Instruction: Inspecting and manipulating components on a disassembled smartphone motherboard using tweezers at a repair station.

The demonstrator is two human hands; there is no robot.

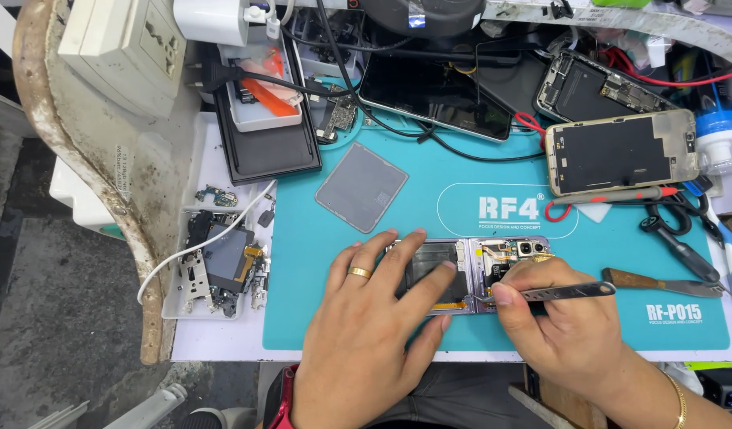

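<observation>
Both hands low in frame, left flat, right pinching.

Left hand [374, 318] comes up from the bottom edge, palm down, fingers spread and stretched forward, fingertips [448, 271] pressed flat, thumb out to the right side; gold ring on the ring finger. Left wrist at the bottom edge, partly cut off. Right hand [560, 318] enters from lower right, forearm angled up-left, thin gold bangle at the wrist. Right fingers curled in, thumb and forefinger pinched together with the thumb tip pointing left. The two hands sit just beside each other, thumbs nearly touching.
</observation>
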